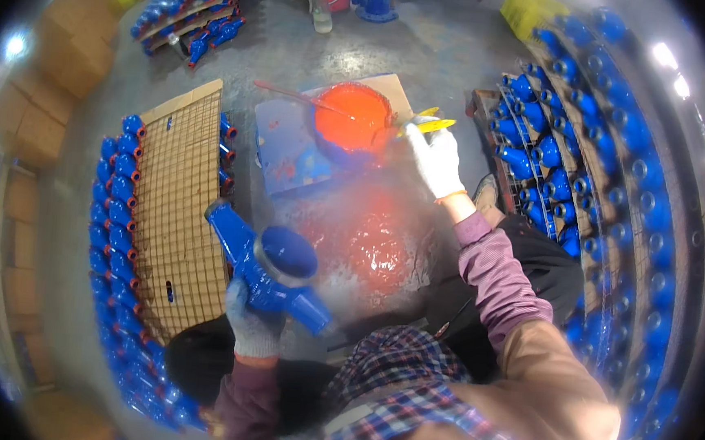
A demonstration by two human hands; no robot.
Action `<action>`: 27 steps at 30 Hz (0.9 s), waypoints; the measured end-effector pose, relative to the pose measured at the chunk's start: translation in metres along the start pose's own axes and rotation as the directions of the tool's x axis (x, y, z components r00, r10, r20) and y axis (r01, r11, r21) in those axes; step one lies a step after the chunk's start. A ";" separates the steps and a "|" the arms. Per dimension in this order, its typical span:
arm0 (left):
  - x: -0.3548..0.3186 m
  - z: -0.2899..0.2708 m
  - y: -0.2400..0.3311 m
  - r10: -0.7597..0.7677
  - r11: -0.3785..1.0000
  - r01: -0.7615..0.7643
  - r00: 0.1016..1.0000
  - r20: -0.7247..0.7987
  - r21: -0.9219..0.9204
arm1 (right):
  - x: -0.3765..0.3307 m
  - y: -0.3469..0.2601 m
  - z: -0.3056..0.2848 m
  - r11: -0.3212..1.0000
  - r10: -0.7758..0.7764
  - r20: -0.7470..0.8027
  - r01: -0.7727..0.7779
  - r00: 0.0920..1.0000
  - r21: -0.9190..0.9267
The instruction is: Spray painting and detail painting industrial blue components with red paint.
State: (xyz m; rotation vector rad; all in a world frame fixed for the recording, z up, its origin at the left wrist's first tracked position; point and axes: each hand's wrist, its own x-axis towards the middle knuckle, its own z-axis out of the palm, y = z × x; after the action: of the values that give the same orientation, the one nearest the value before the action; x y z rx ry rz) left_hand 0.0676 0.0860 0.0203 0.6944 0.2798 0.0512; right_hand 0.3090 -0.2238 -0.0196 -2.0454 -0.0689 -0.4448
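The blue valve (263, 287) is at near left, the left hand's (252, 323) fingers curled around its near side. It looks heavy, rigid, probably slick; its thick body should grip best. Its long axis runs far left to near right, wide mouth upward. The right hand's (437, 159) fingers wrap a yellow handle (437, 126).

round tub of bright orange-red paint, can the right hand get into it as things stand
Likely yes: the white-gloved right hand, gripping a yellow-handled tool, is close beside the round tub, and nothing visible blocks that side; the thin reddish stick slants in from the opposite side.
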 end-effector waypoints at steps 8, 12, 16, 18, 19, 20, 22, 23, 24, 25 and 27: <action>-0.012 0.056 -0.010 0.404 0.446 -0.528 0.839 0.363 0.723 | -0.064 -0.003 -0.064 0.348 0.433 0.443 -0.599 0.785 0.722; -0.018 0.080 -0.002 0.237 -0.258 -0.817 0.463 0.854 0.515 | -0.089 -0.045 -0.106 0.351 0.345 0.487 -0.592 0.802 0.726; -0.016 0.096 -0.002 -0.135 -0.460 -0.888 0.053 0.989 -0.016 | -0.086 -0.091 -0.124 0.760 0.221 0.430 -0.431 0.876 0.487; -0.014 0.103 0.000 -0.296 -0.514 -0.832 -0.059 0.953 -0.211 | -0.081 -0.108 -0.123 0.910 0.154 0.387 -0.283 0.909 0.303; -0.012 0.106 0.002 -0.339 -0.499 -0.824 -0.098 0.936 -0.267 | -0.079 -0.114 -0.121 0.948 0.091 0.373 -0.195 0.923 0.251; -0.011 0.109 0.003 -0.387 -0.480 -0.814 -0.138 0.912 -0.327 | -0.078 -0.119 -0.119 0.968 -0.031 0.361 -0.063 0.932 0.245; -0.009 0.115 0.005 -0.416 -0.445 -0.822 -0.162 0.895 -0.356 | -0.072 -0.125 -0.115 0.994 -0.047 0.417 0.003 0.908 0.106; -0.009 0.117 0.004 -0.434 -0.426 -0.828 -0.168 0.885 -0.366 | -0.072 -0.127 -0.111 0.992 -0.089 0.413 0.043 0.906 0.119; -0.009 0.118 0.005 -0.434 -0.428 -0.829 -0.161 0.887 -0.360 | -0.072 -0.129 -0.109 0.993 -0.092 0.423 0.052 0.901 0.106; -0.010 0.119 0.004 -0.438 -0.430 -0.832 -0.147 0.887 -0.350 | -0.073 -0.131 -0.108 0.987 -0.113 0.428 0.051 0.897 0.155; -0.012 0.118 0.003 -0.421 -0.459 -0.822 -0.133 0.897 -0.337 | -0.076 -0.135 -0.112 0.934 -0.352 0.388 0.347 0.852 0.087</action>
State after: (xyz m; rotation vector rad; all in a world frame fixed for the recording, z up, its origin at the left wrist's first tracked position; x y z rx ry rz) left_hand 0.0882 0.0128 0.1116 2.3252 -1.9147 0.8906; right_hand 0.1753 -0.2425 0.1161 -2.0850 -0.7026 -0.2374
